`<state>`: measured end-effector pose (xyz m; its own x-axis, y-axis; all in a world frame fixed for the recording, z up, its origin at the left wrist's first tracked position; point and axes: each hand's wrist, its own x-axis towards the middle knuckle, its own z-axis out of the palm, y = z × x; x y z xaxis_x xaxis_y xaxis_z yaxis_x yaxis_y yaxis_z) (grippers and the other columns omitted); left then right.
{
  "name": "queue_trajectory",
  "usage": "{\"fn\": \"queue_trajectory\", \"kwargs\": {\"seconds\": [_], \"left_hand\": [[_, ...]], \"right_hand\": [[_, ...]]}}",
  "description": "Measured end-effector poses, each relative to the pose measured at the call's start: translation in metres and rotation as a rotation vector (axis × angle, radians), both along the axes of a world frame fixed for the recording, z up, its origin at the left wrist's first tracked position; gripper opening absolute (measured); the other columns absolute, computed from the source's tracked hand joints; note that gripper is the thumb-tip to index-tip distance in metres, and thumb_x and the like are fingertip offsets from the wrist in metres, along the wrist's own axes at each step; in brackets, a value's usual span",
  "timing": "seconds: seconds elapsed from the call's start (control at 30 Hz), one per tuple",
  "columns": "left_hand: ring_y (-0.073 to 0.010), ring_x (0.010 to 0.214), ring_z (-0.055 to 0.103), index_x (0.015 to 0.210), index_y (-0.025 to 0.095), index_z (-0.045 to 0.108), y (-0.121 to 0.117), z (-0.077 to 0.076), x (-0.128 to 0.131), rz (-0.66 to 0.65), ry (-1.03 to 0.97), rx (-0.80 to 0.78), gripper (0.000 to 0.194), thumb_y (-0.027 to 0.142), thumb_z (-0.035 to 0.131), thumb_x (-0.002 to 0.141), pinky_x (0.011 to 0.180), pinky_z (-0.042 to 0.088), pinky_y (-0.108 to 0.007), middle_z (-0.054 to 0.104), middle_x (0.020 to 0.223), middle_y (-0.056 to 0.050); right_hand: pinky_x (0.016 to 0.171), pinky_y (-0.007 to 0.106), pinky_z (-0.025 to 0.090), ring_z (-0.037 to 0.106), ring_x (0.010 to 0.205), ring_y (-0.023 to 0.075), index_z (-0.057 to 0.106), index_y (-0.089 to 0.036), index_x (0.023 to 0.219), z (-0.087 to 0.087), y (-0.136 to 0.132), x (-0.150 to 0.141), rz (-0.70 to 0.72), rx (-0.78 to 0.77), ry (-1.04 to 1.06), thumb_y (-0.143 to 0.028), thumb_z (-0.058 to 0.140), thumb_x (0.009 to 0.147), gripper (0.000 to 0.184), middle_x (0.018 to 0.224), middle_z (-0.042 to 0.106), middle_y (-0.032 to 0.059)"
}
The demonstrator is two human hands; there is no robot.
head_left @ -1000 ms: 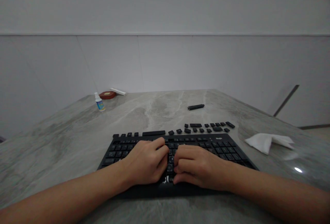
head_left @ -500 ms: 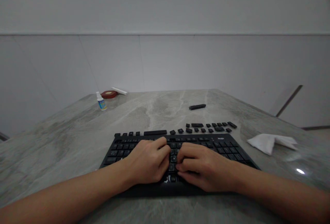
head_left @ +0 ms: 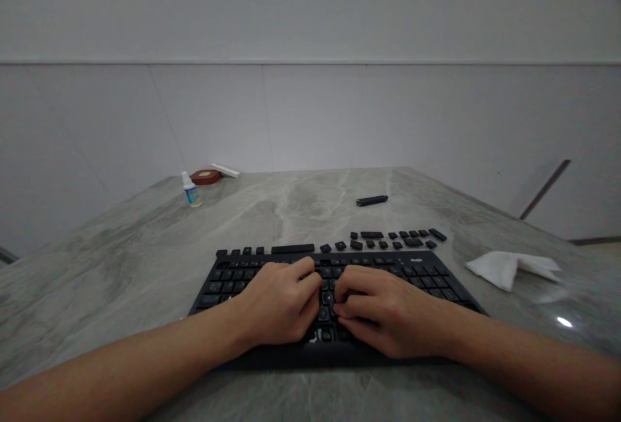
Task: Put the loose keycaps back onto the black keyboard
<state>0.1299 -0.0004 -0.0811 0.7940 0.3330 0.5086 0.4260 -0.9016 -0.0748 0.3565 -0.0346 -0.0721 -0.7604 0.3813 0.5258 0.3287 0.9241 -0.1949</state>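
A black keyboard (head_left: 439, 277) lies flat before me, its middle partly covered by my hands. My left hand (head_left: 283, 302) rests closed on the left-centre keys; its fingertips are turned down and out of sight. Just to the right, my right hand (head_left: 371, 310) is bent over the centre keys, thumb and fingers drawn together; anything between them is hidden. A strip of keys shows in the gap between the hands, with bare sockets near the bottom row. Behind the keyboard lie several loose keycaps (head_left: 356, 245), with a long space bar (head_left: 293, 249) on the left.
On the grey marbled table (head_left: 310, 205) stands a small white-capped spray bottle (head_left: 192, 195), back left, near a reddish-brown box (head_left: 206, 178) and a white strip (head_left: 226, 170). A black stick-like tool (head_left: 372, 200) lies farther back. A crumpled white tissue (head_left: 507, 268) is at the right.
My right hand has shifted slightly right and its fingers have lifted away from the lower keys, baring more of them. My left hand stays nearly in place. The view has moved slightly.
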Motion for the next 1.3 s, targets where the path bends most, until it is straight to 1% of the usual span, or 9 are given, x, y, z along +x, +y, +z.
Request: {"fn": "queue_trajectory", "kwargs": {"seconds": [0.3, 0.43, 0.53, 0.7, 0.9, 1.07, 1.3], "left_hand": [[-0.0169, 0.057, 0.056, 0.079, 0.016, 0.061, 0.0013, -0.0008, 0.0006, -0.006, -0.005, 0.003, 0.022, 0.015, 0.044, 0.093, 0.044, 0.04, -0.028, 0.057, 0.076, -0.004], [-0.0173, 0.057, 0.056, 0.08, 0.016, 0.061, 0.0017, -0.0018, -0.0003, -0.016, 0.002, 0.008, 0.021, 0.015, 0.044, 0.093, 0.044, 0.042, -0.029, 0.057, 0.077, -0.004], [-0.0171, 0.057, 0.055, 0.08, 0.016, 0.062, 0.0014, -0.0019, -0.0008, -0.029, -0.006, 0.028, 0.022, 0.015, 0.044, 0.094, 0.044, 0.042, -0.029, 0.057, 0.076, -0.003], [-0.0165, 0.055, 0.051, 0.08, 0.016, 0.062, 0.0, -0.0001, -0.0013, -0.112, 0.006, 0.063, 0.023, 0.014, 0.044, 0.093, 0.043, 0.041, -0.029, 0.056, 0.074, -0.003], [-0.0153, 0.054, 0.048, 0.081, 0.015, 0.063, -0.0016, 0.0033, -0.0026, -0.243, 0.038, 0.072, 0.022, 0.012, 0.044, 0.093, 0.042, 0.039, -0.029, 0.056, 0.073, -0.003], [-0.0147, 0.054, 0.049, 0.081, 0.015, 0.062, -0.0018, 0.0046, -0.0024, -0.256, 0.049, 0.065, 0.023, 0.012, 0.043, 0.093, 0.041, 0.039, -0.029, 0.057, 0.073, -0.003], [-0.0147, 0.055, 0.05, 0.087, 0.015, 0.064, -0.0008, 0.0047, -0.0024, -0.266, 0.058, 0.058, 0.021, 0.012, 0.043, 0.093, 0.043, 0.04, -0.028, 0.058, 0.075, -0.003]], "right_hand": [[0.068, 0.028, 0.053, 0.06, 0.075, 0.0161, 0.068, -0.011, 0.079, 0.0005, 0.0012, 0.0005, 0.021, 0.045, -0.013, -0.012, 0.056, 0.093, 0.019, 0.084, 0.067, 0.0096], [0.069, 0.027, 0.054, 0.061, 0.077, 0.0161, 0.069, -0.011, 0.082, -0.0008, 0.0012, 0.0011, 0.014, 0.005, 0.0, -0.011, 0.055, 0.092, 0.017, 0.086, 0.067, 0.01], [0.071, 0.026, 0.055, 0.063, 0.079, 0.0156, 0.069, -0.011, 0.084, -0.0033, 0.0023, 0.0025, 0.01, -0.047, 0.042, -0.01, 0.058, 0.089, 0.012, 0.088, 0.067, 0.01], [0.072, 0.024, 0.054, 0.064, 0.08, 0.0144, 0.069, -0.013, 0.086, -0.0063, 0.0039, 0.0052, 0.005, -0.143, 0.092, -0.008, 0.062, 0.084, 0.009, 0.089, 0.067, 0.008], [0.072, 0.025, 0.055, 0.064, 0.08, 0.0149, 0.069, -0.014, 0.088, -0.005, 0.0049, 0.0061, -0.01, -0.192, 0.091, -0.009, 0.063, 0.084, 0.009, 0.091, 0.067, 0.0079], [0.071, 0.025, 0.055, 0.064, 0.079, 0.0149, 0.069, -0.014, 0.086, -0.0037, 0.0054, 0.0071, 0.009, -0.19, 0.105, -0.01, 0.062, 0.084, 0.009, 0.088, 0.068, 0.0074], [0.072, 0.024, 0.055, 0.065, 0.079, 0.0148, 0.069, -0.014, 0.086, -0.0034, 0.0052, 0.0073, 0.023, -0.192, 0.105, -0.009, 0.062, 0.084, 0.009, 0.087, 0.068, 0.0077]]}}
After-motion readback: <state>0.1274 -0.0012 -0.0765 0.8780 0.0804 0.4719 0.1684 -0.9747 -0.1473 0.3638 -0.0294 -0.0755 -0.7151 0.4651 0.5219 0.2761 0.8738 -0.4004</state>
